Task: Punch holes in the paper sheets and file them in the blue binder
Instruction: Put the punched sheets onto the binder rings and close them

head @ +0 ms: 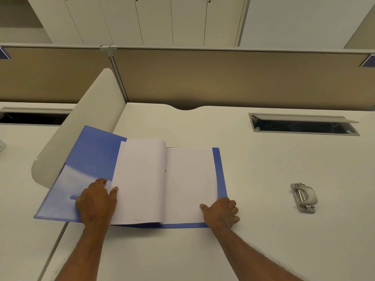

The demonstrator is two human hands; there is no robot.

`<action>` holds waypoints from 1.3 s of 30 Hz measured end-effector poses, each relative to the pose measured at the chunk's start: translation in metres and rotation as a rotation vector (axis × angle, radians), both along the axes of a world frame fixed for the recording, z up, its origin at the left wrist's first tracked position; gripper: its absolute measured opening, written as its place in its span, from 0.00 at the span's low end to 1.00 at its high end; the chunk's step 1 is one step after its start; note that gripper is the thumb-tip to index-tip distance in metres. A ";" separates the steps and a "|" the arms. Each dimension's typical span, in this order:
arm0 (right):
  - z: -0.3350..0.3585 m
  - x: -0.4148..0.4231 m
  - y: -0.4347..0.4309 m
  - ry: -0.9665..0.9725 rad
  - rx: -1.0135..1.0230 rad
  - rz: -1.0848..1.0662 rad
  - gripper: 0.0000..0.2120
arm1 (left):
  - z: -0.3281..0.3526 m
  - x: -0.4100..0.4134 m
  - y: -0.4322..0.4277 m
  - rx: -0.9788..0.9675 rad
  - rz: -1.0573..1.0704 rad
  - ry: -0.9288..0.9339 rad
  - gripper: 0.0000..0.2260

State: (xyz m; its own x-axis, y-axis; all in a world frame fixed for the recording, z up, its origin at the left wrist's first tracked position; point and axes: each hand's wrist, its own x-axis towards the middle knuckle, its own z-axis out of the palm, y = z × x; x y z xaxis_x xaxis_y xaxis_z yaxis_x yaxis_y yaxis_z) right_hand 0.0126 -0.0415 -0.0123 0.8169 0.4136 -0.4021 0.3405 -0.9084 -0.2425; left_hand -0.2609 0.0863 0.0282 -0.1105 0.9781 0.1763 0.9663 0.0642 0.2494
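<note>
Pinching the lower-left edge of the white paper sheets in my left fingers, I hold pages open in the blue plastic binder at frame centre on the white desk; my right fingers grip its lower-right corner, steadying it.

glossy blue plastic binder, matt white paper sheets, brushed-metal hole punch
</note>
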 end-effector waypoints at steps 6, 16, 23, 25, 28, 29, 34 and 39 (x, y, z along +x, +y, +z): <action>0.004 0.009 0.003 0.109 0.050 0.010 0.31 | 0.027 0.051 -0.003 0.124 -0.196 -0.360 0.10; 0.022 -0.010 -0.008 0.159 0.725 0.148 0.18 | 0.017 0.166 -0.037 -0.341 -0.393 -0.665 0.11; 0.022 -0.039 -0.015 0.086 0.769 0.603 0.14 | 0.013 0.158 -0.042 -0.336 -0.316 -0.494 0.17; 0.022 -0.037 -0.017 0.079 0.735 0.716 0.29 | 0.013 0.148 -0.040 -0.312 -0.272 -0.482 0.17; 0.021 -0.027 -0.019 0.050 0.754 0.711 0.37 | 0.016 0.126 -0.031 -0.271 -0.220 -0.484 0.17; 0.019 -0.023 -0.018 0.048 0.763 0.678 0.37 | 0.018 0.116 -0.026 -0.249 -0.204 -0.469 0.17; 0.002 0.007 -0.014 0.151 0.481 0.668 0.53 | 0.020 0.057 0.001 -0.213 -0.071 -0.298 0.17; -0.012 0.023 -0.021 0.161 0.237 0.768 0.49 | 0.023 0.028 0.011 -0.209 -0.007 -0.189 0.19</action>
State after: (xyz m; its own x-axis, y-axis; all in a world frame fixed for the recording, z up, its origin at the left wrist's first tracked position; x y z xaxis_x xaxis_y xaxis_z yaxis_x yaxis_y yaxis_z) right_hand 0.0354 -0.0630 -0.0243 0.2112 0.9228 -0.3222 0.7914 -0.3549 -0.4978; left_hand -0.2332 0.0975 0.0516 -0.1152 0.9919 -0.0527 0.9045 0.1267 0.4072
